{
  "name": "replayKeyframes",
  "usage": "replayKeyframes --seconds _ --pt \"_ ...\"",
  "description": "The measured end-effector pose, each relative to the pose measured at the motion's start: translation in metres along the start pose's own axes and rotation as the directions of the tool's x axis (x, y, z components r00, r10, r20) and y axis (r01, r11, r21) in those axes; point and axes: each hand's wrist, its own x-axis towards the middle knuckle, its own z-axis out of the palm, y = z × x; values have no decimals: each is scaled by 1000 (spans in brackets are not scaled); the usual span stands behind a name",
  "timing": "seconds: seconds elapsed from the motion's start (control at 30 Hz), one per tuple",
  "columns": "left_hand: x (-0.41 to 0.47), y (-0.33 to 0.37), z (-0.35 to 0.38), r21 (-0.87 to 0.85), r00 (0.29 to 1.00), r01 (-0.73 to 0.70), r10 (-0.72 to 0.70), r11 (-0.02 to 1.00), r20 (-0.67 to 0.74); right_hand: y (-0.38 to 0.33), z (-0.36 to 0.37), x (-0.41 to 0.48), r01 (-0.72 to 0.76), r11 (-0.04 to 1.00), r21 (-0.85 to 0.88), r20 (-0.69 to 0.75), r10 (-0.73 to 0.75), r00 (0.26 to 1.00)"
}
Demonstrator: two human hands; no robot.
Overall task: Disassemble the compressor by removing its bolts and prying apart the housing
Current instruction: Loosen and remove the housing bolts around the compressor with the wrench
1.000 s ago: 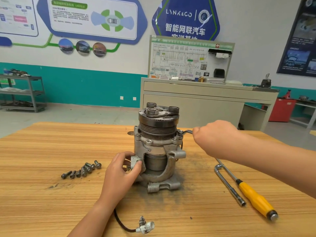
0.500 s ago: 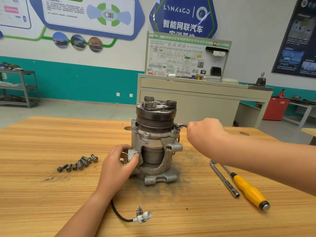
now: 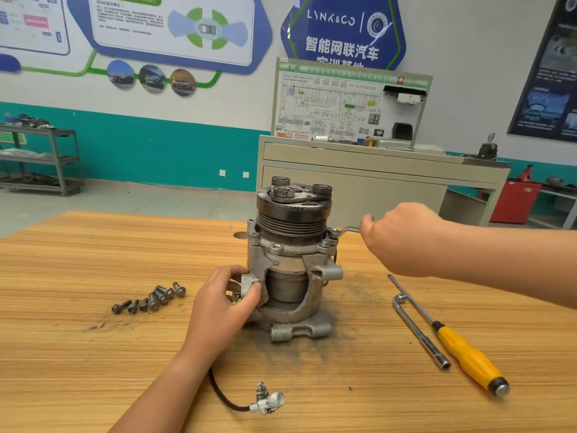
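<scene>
White connector (image 3: 269, 401) is seen at 6 o'clock of the compressor (image 3: 292, 257), stood upright on the table (image 3: 62, 354). Its lower lug is pinched by the left hand (image 3: 223, 303). Loose bolts (image 3: 150, 300) are laid at 9 o'clock, a screwdriver (image 3: 468, 359) at 4 o'clock. At 2 o'clock, a wrench (image 3: 348, 230) set at the upper flange is clenched in the right hand (image 3: 402, 239).

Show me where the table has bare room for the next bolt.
The table is bare behind the bolts toward its far edge, and near you between the plug and screwdriver. Crowded: round the compressor, where the left hand grips.
</scene>
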Motion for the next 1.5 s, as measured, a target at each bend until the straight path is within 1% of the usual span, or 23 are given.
replayKeyframes --seconds 0.13,0.27,0.4,0.53,0.6,0.67,0.73,0.77,0.8,0.83,0.87,0.9,0.97,1.07,1.23,1.33,1.5 --pt "1 -1 1 4 1000 -3 3 1000 -1 8 14 14 -13 1000 28 -18 13 1000" --pt "1 -2 1 3 1000 -7 7 1000 1 14 33 36 -91 991 102 -101 102 990" --pt "1 -1 1 -6 1000 -13 13 1000 -1 6 50 56 -159 941 300 -228 232 946" --pt "1 0 1 0 1000 -22 22 1000 -6 -3 55 72 -150 894 422 -324 303 896" --pt "1 -1 1 9 1000 -18 18 1000 -6 -4 55 75 -137 869 476 -333 322 886" --pt "1 -2 1 8 1000 -20 20 1000 -9 -2 59 74 -186 798 574 -316 425 848" --pt "1 -3 1 4 1000 -21 21 1000 -12 0 62 65 -226 613 757 -236 578 781" --pt "1 -3 1 3 1000 -20 20 1000 -13 -1 64 59 -203 497 844 -183 622 762" --pt "0 -3 2 4 1000 -21 21 1000 -16 -3 65 52 -158 407 900 -156 637 755" --pt "0 -3 1 6 1000 -22 22 1000 -18 -6 66 45 -116 359 926 -149 630 762" --pt "0 -3 1 5 1000 -20 20 1000 -18 -8 66 36 -88 338 937 -148 611 778" --pt "0 -3 1 5 1000 -17 17 1000 -17 -9 65 27 -81 340 937 -145 590 795" --pt "-1 -3 1 8 1000 -12 12 1000 -14 -8 63 13 -121 372 920 -110 545 831" --pt "-1 -2 0 7 1000 -7 8 1000 -14 -7 57 2 -188 468 864 -65 473 879" --pt "-2 -2 0 18 1000 -4 4 1000 -7 -15 44 -3 -226 589 776 -47 410 911" --pt "-1 -2 0 30 1000 -15 15 999 1 -16 36 -1 -243 666 705 -55 393 918" --pt "-1 -2 1 33 1000 -15 15 999 -8 -21 12 -5 -234 837 494 -66 305 950"
